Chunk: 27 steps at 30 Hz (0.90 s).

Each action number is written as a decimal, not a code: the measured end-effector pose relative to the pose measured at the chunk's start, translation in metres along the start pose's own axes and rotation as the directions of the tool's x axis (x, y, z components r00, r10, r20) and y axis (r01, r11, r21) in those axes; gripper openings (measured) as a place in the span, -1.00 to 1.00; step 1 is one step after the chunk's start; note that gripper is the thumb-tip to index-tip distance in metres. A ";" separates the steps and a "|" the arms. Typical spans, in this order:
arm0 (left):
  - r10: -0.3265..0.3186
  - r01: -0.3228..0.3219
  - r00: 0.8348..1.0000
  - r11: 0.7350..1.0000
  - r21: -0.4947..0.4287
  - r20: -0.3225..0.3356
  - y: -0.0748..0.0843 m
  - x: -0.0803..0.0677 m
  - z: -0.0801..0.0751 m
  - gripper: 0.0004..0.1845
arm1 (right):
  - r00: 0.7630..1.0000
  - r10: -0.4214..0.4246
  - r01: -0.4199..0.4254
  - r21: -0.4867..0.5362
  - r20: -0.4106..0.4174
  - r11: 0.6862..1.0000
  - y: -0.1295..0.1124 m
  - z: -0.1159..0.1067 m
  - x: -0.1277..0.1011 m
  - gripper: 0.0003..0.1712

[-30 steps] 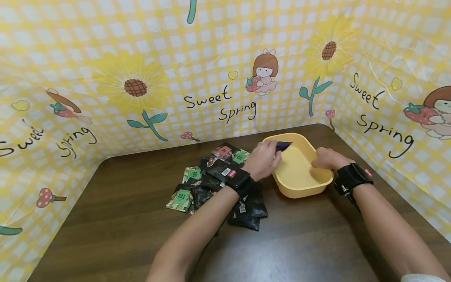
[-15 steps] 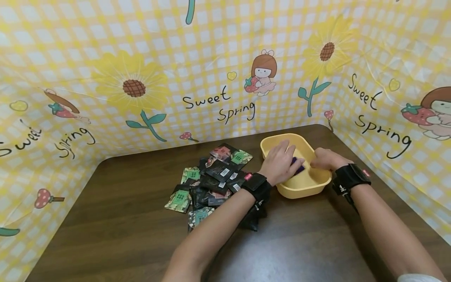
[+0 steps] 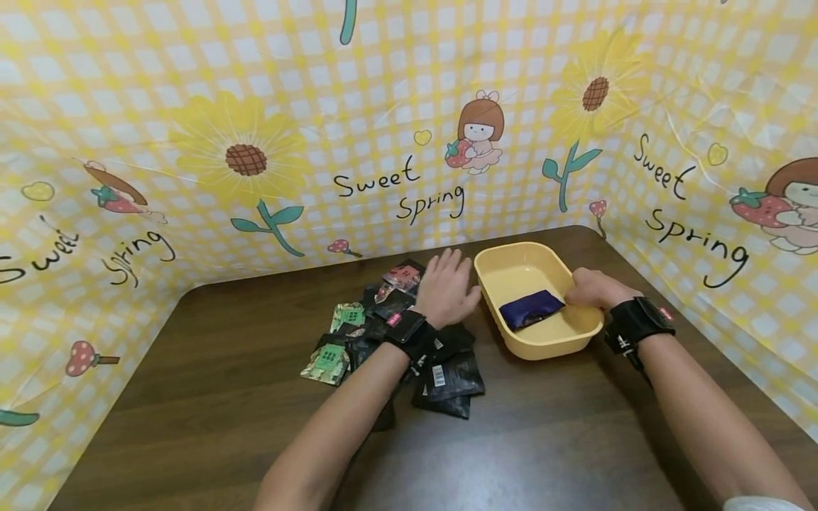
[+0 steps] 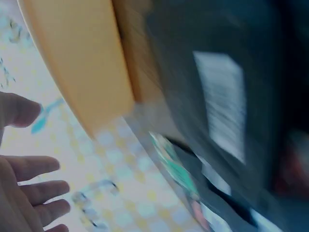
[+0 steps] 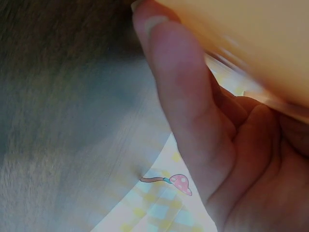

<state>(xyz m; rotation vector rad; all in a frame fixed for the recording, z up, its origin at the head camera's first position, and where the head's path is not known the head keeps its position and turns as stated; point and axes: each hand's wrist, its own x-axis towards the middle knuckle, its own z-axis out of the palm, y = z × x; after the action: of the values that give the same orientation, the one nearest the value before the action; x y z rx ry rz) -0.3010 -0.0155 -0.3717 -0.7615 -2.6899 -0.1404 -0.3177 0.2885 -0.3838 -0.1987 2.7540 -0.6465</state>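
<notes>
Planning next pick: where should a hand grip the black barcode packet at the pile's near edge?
Probably its near edge, coming from the front: the packet lies flat on the pile, that edge overhangs bare table, and the left hand hovers beyond it.

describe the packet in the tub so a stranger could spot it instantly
On the dark wooden table, find the yellow plastic tub at the back right. The flat dark purple packet lies alone inside it; the packets in the pile outside are black with green or red prints.

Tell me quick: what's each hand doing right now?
Left hand: open, fingers spread over the packets, holding nothing.
Right hand: gripping the rim of the yellow tub.
</notes>
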 end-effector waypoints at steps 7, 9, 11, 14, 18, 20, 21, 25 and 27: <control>-0.121 0.119 0.989 0.993 0.026 0.084 -0.043 -0.020 0.005 -0.52 | 1.000 -0.010 0.010 0.004 -0.007 1.000 -0.002 0.001 -0.002 -0.88; -0.150 0.148 0.982 0.989 0.030 0.111 -0.053 -0.025 0.006 -0.54 | 1.000 -0.008 0.008 0.006 -0.004 1.000 -0.002 0.001 -0.002 -0.88; -0.180 0.178 0.973 0.984 0.027 0.142 -0.061 -0.030 0.007 -0.53 | 1.000 -0.005 0.005 0.008 0.000 1.000 -0.002 0.001 -0.003 -0.89; -0.219 0.216 0.954 0.976 0.036 0.203 -0.071 -0.035 0.007 -0.45 | 1.000 -0.001 0.001 0.005 0.001 1.000 0.000 0.001 -0.002 -0.89; -0.255 0.251 0.923 0.967 0.051 0.288 -0.077 -0.038 0.007 -0.25 | 1.000 -0.002 0.002 0.002 -0.002 1.000 0.000 0.000 -0.002 -0.88; -0.273 0.273 0.906 0.961 0.047 0.323 -0.078 -0.039 0.007 -0.17 | 1.000 -0.008 0.008 -0.004 -0.001 1.000 0.000 0.000 -0.002 -0.88; -0.282 0.283 0.896 0.958 0.047 0.344 -0.079 -0.040 0.007 -0.14 | 1.000 -0.011 0.011 -0.007 0.000 1.000 0.000 0.000 -0.002 -0.87; -0.293 0.297 0.863 0.953 0.057 0.412 -0.081 -0.042 0.007 -0.09 | 1.000 -0.023 0.023 -0.021 0.003 1.000 -0.002 0.000 -0.003 -0.85; -0.290 0.294 0.853 0.954 0.058 0.435 -0.082 -0.043 0.008 -0.10 | 1.000 -0.025 0.025 -0.016 0.006 1.000 -0.002 0.001 -0.003 -0.85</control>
<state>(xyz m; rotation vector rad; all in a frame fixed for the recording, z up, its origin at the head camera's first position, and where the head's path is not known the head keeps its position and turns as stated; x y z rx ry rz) -0.3122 -0.1053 -0.3940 -0.4125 -3.2308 -0.0590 -0.3144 0.2867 -0.3824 -0.2382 2.7560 -0.6295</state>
